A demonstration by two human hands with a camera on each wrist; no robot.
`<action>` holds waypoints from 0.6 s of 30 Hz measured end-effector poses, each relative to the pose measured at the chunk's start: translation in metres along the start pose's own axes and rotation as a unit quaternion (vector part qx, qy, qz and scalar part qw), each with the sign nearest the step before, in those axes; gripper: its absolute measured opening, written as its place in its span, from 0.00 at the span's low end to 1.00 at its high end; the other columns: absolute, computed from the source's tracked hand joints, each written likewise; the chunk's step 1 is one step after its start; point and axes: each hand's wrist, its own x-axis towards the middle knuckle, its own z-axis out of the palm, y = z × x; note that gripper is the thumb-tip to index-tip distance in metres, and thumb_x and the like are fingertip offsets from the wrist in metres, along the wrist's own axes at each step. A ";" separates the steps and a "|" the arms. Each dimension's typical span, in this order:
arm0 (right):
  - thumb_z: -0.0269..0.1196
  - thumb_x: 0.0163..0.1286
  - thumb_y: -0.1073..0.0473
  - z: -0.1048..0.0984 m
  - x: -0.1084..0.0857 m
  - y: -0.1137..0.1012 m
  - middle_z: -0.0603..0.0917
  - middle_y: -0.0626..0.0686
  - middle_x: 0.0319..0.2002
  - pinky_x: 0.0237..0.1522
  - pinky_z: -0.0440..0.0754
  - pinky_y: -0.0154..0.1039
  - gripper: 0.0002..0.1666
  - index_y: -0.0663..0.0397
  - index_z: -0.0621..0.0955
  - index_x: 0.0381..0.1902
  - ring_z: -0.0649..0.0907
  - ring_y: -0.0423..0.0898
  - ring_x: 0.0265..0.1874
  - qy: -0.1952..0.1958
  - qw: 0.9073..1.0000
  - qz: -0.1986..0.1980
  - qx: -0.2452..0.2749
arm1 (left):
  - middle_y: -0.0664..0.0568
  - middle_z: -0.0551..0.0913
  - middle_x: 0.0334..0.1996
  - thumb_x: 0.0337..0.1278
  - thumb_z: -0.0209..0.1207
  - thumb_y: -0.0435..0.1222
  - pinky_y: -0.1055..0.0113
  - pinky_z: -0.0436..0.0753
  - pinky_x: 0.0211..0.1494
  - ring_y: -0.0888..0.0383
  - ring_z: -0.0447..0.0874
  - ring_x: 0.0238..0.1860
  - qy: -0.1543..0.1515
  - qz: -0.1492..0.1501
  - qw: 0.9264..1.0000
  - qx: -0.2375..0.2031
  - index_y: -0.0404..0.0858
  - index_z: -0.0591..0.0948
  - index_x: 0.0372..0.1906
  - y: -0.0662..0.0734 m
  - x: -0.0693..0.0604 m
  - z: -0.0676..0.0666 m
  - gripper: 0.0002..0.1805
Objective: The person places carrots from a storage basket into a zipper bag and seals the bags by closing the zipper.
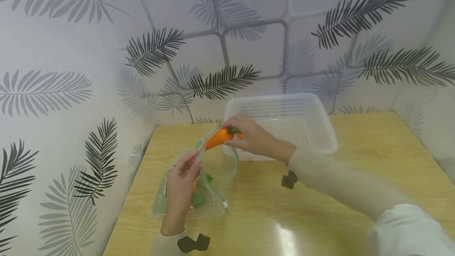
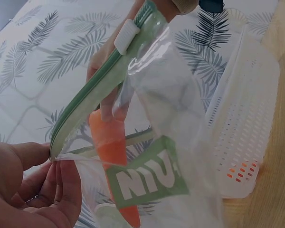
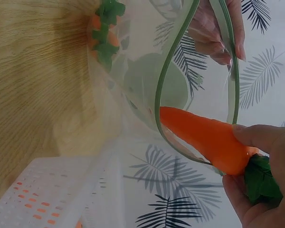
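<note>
My right hand [image 1: 249, 137] grips an orange carrot [image 3: 209, 140] by its thick end, near the green leafy top [image 3: 262, 179]. The carrot's narrow end points into the mouth of a clear zip bag [image 2: 180, 114] with green trim and a white slider [image 2: 127, 37]. At the bag's edge, my left hand [image 1: 181, 187] pinches the rim between thumb and fingers, as the left wrist view also shows. Low in the bag lie other orange pieces with green leaves [image 3: 107, 40], partly hidden by the film.
A white perforated basket [image 1: 321, 123] stands at the back of the wooden table [image 1: 270, 192], right of the bag. Orange shows through its holes in both wrist views. Behind the table is a wall [image 1: 256, 50] with a feather-leaf pattern.
</note>
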 end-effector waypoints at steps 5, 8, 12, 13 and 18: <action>0.69 0.58 0.59 0.005 0.003 -0.002 0.79 0.48 0.46 0.48 0.76 0.30 0.22 0.58 0.77 0.50 0.77 0.39 0.43 -0.015 1.000 0.017 -0.007 | 0.44 0.78 0.39 0.58 0.60 0.40 0.61 0.82 0.47 0.44 0.78 0.40 -0.001 0.003 1.000 -0.005 0.39 0.79 0.50 0.000 0.000 0.000 0.16; 0.68 0.58 0.58 0.009 0.004 -0.003 0.79 0.48 0.46 0.48 0.76 0.28 0.23 0.58 0.76 0.51 0.77 0.38 0.43 -0.023 0.999 0.030 0.000 | 0.45 0.78 0.39 0.58 0.61 0.40 0.61 0.82 0.47 0.43 0.78 0.40 0.000 0.002 1.000 -0.006 0.39 0.79 0.50 0.001 0.000 0.001 0.16; 0.68 0.58 0.58 0.013 0.004 -0.005 0.79 0.49 0.46 0.47 0.76 0.27 0.24 0.58 0.75 0.51 0.78 0.39 0.43 -0.028 0.999 0.039 -0.005 | 0.45 0.78 0.38 0.58 0.61 0.40 0.61 0.82 0.47 0.43 0.78 0.40 0.000 0.001 1.000 -0.009 0.39 0.79 0.50 0.002 0.000 0.001 0.17; 0.68 0.58 0.58 0.013 0.004 -0.005 0.79 0.49 0.46 0.47 0.76 0.27 0.24 0.58 0.75 0.51 0.78 0.38 0.43 -0.027 0.999 0.040 -0.011 | 0.45 0.78 0.38 0.57 0.61 0.40 0.61 0.82 0.47 0.42 0.78 0.41 0.000 0.001 1.000 -0.009 0.39 0.79 0.50 0.002 0.000 0.001 0.17; 0.69 0.57 0.59 0.015 0.006 -0.009 0.79 0.48 0.44 0.45 0.76 0.25 0.23 0.59 0.76 0.49 0.77 0.38 0.41 -0.021 0.999 0.020 -0.042 | 0.45 0.78 0.39 0.57 0.61 0.41 0.62 0.81 0.48 0.44 0.78 0.41 -0.002 0.001 1.000 -0.010 0.41 0.80 0.50 0.002 -0.001 0.001 0.16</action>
